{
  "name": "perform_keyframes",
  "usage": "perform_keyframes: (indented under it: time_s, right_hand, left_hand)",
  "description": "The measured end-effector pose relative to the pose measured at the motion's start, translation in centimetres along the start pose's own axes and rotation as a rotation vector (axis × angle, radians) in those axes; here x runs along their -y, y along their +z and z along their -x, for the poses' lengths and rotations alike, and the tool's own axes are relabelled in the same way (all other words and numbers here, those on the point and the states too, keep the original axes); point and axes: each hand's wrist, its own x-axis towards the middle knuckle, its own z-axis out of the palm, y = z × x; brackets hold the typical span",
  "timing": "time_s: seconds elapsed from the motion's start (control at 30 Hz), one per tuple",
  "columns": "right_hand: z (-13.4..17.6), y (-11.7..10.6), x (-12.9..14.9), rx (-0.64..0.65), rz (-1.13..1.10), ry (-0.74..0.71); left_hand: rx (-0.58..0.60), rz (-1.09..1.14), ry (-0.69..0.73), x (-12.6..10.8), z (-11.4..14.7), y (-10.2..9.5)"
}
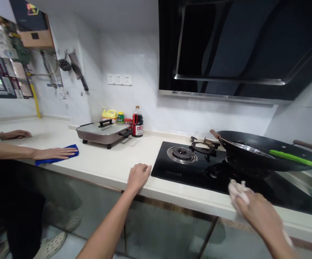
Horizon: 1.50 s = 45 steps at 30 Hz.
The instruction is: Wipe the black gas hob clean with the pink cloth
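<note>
My right hand [261, 212] is closed around a crumpled white cloth [238, 190] at the front edge of the black gas stove [193, 176]; motion blurs it somewhat. On the white counter, just left of the stove, rests my left hand [139, 176], its fingers curled in and nothing visible in them. The stove's left burner [182, 154] has its pan support off. That black pan support [206, 146] sits behind it on the glass. Over the right burner stands a large black wok [255, 151] with wooden handles, a metal lid or bowl and a green-handled tool [292, 158] in it.
At the left, another person's hand [53, 154] presses on a blue cloth [72, 151]. An electric pan [104, 133] with a glass lid, a soy sauce bottle [137, 124] and a yellow jug [109, 114] line the back. A range hood [226, 94] hangs above the stove.
</note>
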Motion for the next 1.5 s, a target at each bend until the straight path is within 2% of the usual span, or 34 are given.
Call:
perform_keyframes:
  time_s: [0.2, 0.33, 0.43, 0.53, 0.6, 0.63, 0.7, 0.73, 0.83, 0.87, 0.97, 1.03, 1.1, 1.17, 1.37, 1.43, 1.5]
  right_hand:
    - [-1.5, 0.8, 18.4, 0.138, -0.092, -0.157]
    - [-2.7, 0.7, 28.6, 0.176, -0.266, -0.271]
    - [-3.1, 0.7, 33.9, 0.229, -0.365, -0.311]
    - [-3.4, 0.6, 35.6, 0.310, -0.475, -0.349]
    - [-3.9, 0.3, 34.5, 0.392, -0.632, -0.424]
    - [-4.4, 0.2, 33.3, 0.426, -0.732, -0.462]
    - [-5.5, -0.1, 29.6, 0.421, -0.895, -0.485]
    - [-6.0, -0.2, 27.4, 0.375, -0.922, -0.460]
    - [-7.4, 0.2, 19.4, 0.132, -0.772, -0.309]
    - [-7.5, 0.6, 16.6, 0.096, -0.702, -0.272]
    - [-6.8, 2.6, 9.6, 0.075, -0.493, -0.162]
    - [-5.6, 4.2, 6.9, 0.100, -0.394, -0.123]
    - [-4.4, 5.5, 5.8, 0.117, -0.326, -0.126]
    - [-3.6, 6.2, 6.0, 0.113, -0.263, -0.137]
    - [-3.0, 6.4, 6.5, 0.109, -0.238, -0.150]
    - [-3.1, 6.7, 6.0, 0.110, -0.267, -0.135]
    - [-3.2, 7.1, 5.5, 0.115, -0.291, -0.112]
  left_hand:
    - [-0.029, 0.118, -0.018, 0.5, 0.1, 0.1]
    - [-0.054, 0.231, -0.018, 1.1, -0.1, 0.0]
    - [-0.063, 0.300, -0.001, 1.6, -0.2, -0.8]
    - [-0.092, 0.358, 0.075, 1.5, 0.4, -2.4]
    - [-0.078, 0.384, 0.173, 1.0, 1.2, -3.2]
    - [-0.034, 0.377, 0.224, 0.5, 1.7, -3.5]
    - [0.115, 0.295, 0.284, -0.5, 2.6, -3.6]
    - [0.196, 0.227, 0.287, -1.1, 2.9, -3.5]
    - [0.379, 0.013, 0.231, -2.6, 3.3, -3.1]
    - [0.423, -0.039, 0.213, -2.9, 3.3, -3.0]
    - [0.501, -0.135, 0.234, -3.6, 3.3, -2.8]
    - [0.468, -0.182, 0.282, -4.1, 3.7, -2.6]
    - [0.408, -0.220, 0.335, -5.0, 4.5, -2.0]
    - [0.374, -0.236, 0.396, -6.5, 5.5, -0.7]
    - [0.313, -0.172, 0.621, -12.7, 8.0, 6.1]
    - [0.289, -0.176, 0.648, -13.9, 8.3, 7.9]
    - [0.275, -0.182, 0.658, -14.0, 8.4, 8.6]
